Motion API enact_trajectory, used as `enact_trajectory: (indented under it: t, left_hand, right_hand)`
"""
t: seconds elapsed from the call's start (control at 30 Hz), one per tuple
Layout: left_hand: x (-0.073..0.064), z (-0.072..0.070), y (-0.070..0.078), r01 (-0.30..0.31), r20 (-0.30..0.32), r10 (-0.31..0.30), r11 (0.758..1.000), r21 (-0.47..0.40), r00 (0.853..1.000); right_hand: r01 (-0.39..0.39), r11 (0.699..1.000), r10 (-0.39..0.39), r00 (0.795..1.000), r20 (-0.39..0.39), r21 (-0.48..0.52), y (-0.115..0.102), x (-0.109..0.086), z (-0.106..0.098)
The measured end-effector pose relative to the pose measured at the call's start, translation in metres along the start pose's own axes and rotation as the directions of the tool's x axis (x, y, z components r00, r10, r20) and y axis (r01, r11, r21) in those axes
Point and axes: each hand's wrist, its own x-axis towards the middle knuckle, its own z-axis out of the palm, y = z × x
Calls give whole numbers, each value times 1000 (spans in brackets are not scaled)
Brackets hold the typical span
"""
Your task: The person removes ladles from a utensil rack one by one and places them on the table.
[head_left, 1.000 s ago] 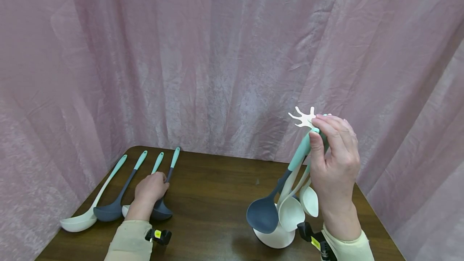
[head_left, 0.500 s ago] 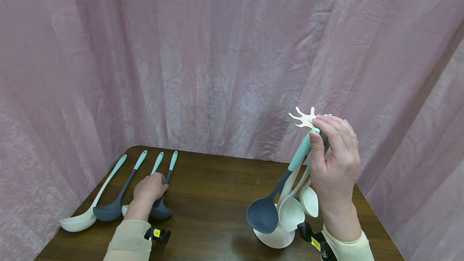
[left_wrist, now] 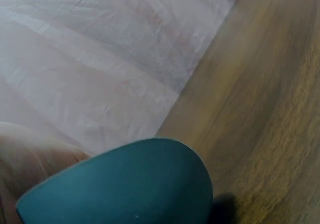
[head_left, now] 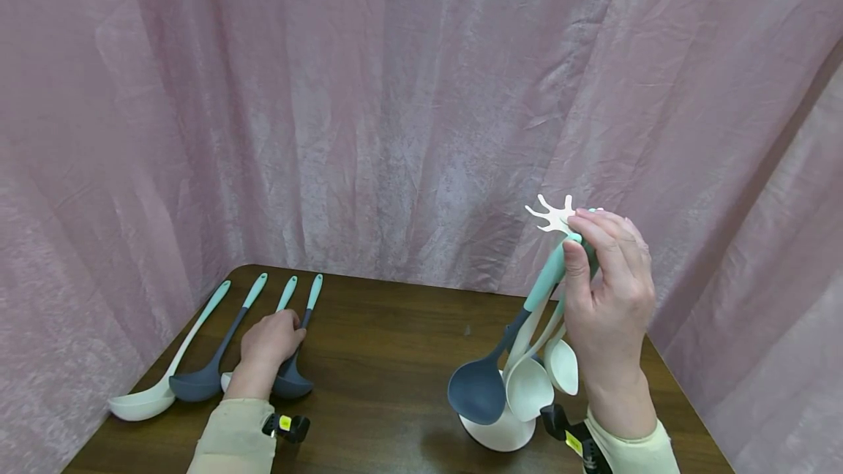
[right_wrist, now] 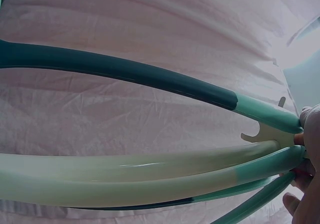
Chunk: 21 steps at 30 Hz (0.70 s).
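My left hand grips the handle of a dark grey ladle lying at the right end of a row of utensils. In the left wrist view, the dark bowl fills the bottom, beside part of the hand. My right hand is at the top of a utensil rack with white prongs. Its thumb and fingers pinch the mint handle end of a hanging dark ladle. White utensils and other handles hang beside it. The right wrist view shows the fingers at the handle ends.
Left of the left hand lie a white ladle, a dark ladle and another mint-handled utensil, partly hidden by that hand. The rack's round white base stands on the wooden table. A pink curtain hangs behind.
The dark ladle under my left hand has shifted slightly toward me, its handle end moving down and left, then stays still. My right hand has not visibly moved.
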Motion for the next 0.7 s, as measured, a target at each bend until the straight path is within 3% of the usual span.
enact_trajectory:
  t: [0.43,0.7]
  left_hand:
    - [-7,-11,16,-25,-79,25,1000,-3,997]
    - [-22,-21,40,-110,-167,107,994,-11,980]
  right_hand:
    - [8,1000,-8,1000,9,-4,1,0,-1]
    - [19,1000,-19,1000,3,2,1,1,-1]
